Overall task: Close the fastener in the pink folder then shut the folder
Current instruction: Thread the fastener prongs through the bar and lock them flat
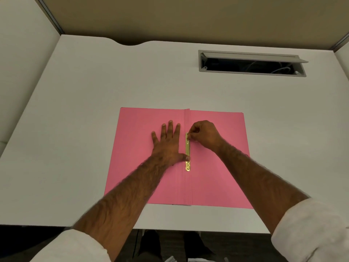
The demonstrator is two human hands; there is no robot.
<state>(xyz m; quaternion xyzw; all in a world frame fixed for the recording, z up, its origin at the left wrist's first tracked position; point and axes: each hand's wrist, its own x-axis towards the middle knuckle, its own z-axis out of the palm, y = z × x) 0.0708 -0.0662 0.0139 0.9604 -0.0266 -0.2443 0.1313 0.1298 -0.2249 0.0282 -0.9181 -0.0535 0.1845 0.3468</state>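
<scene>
1. Head view: I see the pink folder [217, 157] lying open and flat, its gold fastener [187, 151] along the spine fold.
2. Bare white desk [94, 91] surrounds the folder; a cable hatch [252, 64] sits well beyond my fingers.
3. My left hand [168, 144] lies splayed flat, its thumb touching the fastener; my right hand [203, 135] pinches the fastener's far end.

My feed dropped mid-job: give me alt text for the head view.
A pink folder lies open on a white desk; the left hand presses flat beside its spine while the right hand pinches the far end of the gold fastener. An open cable hatch sits beyond.
</scene>
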